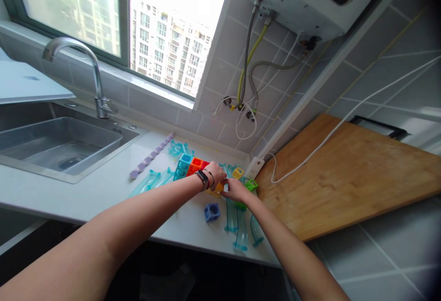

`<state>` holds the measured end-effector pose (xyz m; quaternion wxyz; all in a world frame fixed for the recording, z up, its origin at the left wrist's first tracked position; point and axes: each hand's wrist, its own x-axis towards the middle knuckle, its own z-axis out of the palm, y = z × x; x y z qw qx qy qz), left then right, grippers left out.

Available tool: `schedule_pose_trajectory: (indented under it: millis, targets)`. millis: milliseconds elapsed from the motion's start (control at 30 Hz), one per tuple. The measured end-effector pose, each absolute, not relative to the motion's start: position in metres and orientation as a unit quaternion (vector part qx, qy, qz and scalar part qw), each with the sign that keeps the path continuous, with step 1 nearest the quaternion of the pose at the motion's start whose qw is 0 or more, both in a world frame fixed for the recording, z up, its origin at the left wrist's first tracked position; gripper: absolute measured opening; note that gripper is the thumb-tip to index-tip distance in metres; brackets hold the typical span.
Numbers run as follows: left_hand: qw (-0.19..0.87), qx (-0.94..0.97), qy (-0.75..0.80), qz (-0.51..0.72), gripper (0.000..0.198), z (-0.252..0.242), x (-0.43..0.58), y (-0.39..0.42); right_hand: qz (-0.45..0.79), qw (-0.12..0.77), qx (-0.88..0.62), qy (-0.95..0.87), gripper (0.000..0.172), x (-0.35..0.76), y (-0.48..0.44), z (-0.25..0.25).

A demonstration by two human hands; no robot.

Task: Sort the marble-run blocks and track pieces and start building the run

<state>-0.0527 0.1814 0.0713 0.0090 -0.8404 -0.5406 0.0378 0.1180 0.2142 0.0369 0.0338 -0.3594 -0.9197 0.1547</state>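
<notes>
My left hand (216,172), with a watch at its wrist, is closed over the far end of a row of joined toy blocks; what its fingers hold is hidden. A teal block (183,165), an orange block (195,166) and a red block (206,164) show in that row. Close beside it, my right hand (235,190) has its fingers pinched at a yellow block (216,190), partly covered by both hands. A loose blue cube block (212,212) lies nearer the counter's front. Beyond the right hand are another yellow block (238,172) and a green block (251,184).
Clear teal track pieces (241,232) lie at the front right, more teal pieces (180,148) behind. A lilac strip (151,156) lies near the sink (69,172). A wooden board (351,177) leans at right, with a white cable (320,145) across it and a power strip (255,167) beside it.
</notes>
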Motion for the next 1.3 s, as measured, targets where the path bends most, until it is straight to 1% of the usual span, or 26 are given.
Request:
schedule_pose_trajectory:
  millis: [200,433,567,767,867,933,1000,1100,1167,1233,1300]
  targets:
    - [0.004,-0.828,-0.558,0.053,0.059,0.071,-0.050,0.184,0.138,0.077,-0.375,-0.913,0.040,0.132,0.223,0.049]
    - [-0.005,-0.820,-0.571,0.050,0.062,0.071,-0.049,0.188,0.156,0.164,-0.423,-0.877,0.042,0.191,0.207,0.068]
    - [-0.020,-0.816,-0.576,0.049,0.061,0.073,-0.049,0.188,0.166,0.180,-0.437,-0.865,0.044,0.212,0.177,0.063]
    - [-0.040,-0.813,-0.580,0.034,0.055,0.077,-0.050,0.185,0.112,0.194,-0.510,-0.831,0.038,0.231,0.161,0.047]
    - [-0.056,-0.810,-0.584,0.012,0.054,0.077,-0.051,0.187,0.076,0.217,-0.538,-0.811,0.047,0.232,0.156,0.037]
    - [-0.068,-0.806,-0.588,-0.011,0.055,0.076,-0.052,0.189,0.040,0.251,-0.524,-0.813,0.052,0.224,0.148,0.033]
    - [-0.080,-0.803,-0.590,-0.040,0.053,0.075,-0.053,0.191,0.028,0.272,-0.473,-0.838,0.051,0.207,0.139,0.030]
    - [-0.101,-0.797,-0.588,-0.092,0.049,0.076,-0.056,0.193,0.087,0.271,-0.400,-0.871,0.048,0.172,0.133,0.027]
    - [-0.116,-0.796,-0.578,-0.138,0.048,0.081,-0.059,0.192,0.151,0.285,-0.408,-0.854,0.056,0.149,0.137,0.026]
    - [-0.128,-0.797,-0.558,-0.192,0.044,0.093,-0.064,0.190,0.208,0.322,-0.431,-0.817,0.065,0.132,0.148,0.028]
    - [-0.137,-0.800,-0.531,-0.245,0.041,0.109,-0.070,0.184,0.243,0.369,-0.437,-0.784,0.068,0.124,0.158,0.035]
